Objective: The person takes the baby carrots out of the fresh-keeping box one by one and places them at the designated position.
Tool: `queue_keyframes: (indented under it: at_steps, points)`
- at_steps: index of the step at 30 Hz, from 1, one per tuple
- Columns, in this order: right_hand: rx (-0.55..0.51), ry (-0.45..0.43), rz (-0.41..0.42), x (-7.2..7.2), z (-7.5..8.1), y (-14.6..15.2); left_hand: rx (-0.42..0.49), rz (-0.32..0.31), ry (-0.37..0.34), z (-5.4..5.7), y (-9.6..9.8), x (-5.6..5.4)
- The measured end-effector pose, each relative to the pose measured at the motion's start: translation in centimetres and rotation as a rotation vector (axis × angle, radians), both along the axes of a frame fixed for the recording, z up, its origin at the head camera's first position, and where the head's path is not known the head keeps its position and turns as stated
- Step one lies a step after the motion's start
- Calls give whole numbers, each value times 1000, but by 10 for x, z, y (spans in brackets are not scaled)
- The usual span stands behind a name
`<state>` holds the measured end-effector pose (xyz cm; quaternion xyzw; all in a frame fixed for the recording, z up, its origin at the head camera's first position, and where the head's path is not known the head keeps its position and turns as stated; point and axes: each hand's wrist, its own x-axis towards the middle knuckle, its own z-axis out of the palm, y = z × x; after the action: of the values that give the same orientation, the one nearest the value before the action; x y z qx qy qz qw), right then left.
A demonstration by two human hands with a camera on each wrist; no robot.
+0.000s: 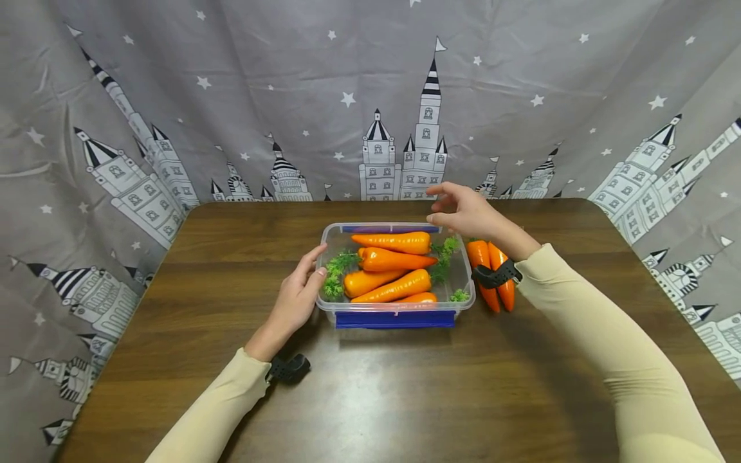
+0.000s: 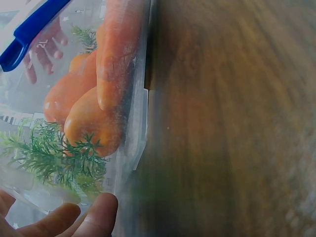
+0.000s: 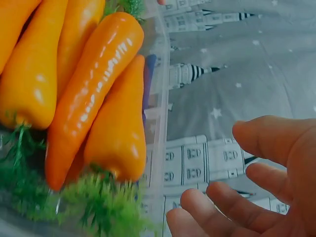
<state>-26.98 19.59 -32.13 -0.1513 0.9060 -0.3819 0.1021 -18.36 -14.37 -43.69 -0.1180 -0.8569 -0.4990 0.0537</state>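
Note:
A clear plastic container [image 1: 396,307] with blue clip latches stands on the table. Several orange toy carrots [image 1: 395,259] with green leafy tops lie inside it, some on top of others. At the container's left end, my left hand [image 1: 297,292] touches the wall and rim with fingers extended. In the left wrist view its fingertips [image 2: 101,212] are beside the clear wall. My right hand [image 1: 466,209] hovers past the far right corner, fingers loosely bent and apart, holding nothing. Two more carrots [image 1: 480,257] lie on the table right of the container, partly hidden by the right wrist strap.
The brown wooden table [image 1: 370,399] extends around the container. Behind it hangs a grey curtain [image 1: 278,77] printed with castles and stars. A black strap [image 1: 289,368] is on the left wrist, and another strap [image 1: 494,276] is on the right.

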Motion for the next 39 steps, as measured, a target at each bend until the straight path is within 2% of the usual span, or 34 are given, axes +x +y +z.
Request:
queue_keyframes:
  at_steps: [7,12,24,35,39]
  points:
    - [73,33,76,-6,-3,-19,3,-6,1,-1,3,0]
    - [115,24,134,-8,-8,-29,5,-8,5,-1,4,-1]
    - [171,27,151,-5,-11,-41,9,-5,5,1,3,-1]
    - [246,18,229,-2,-15,-50,-3,6,11,1,1,-1]
    - [309,28,253,-2,-16,-54,-5,6,10,0,1,0]
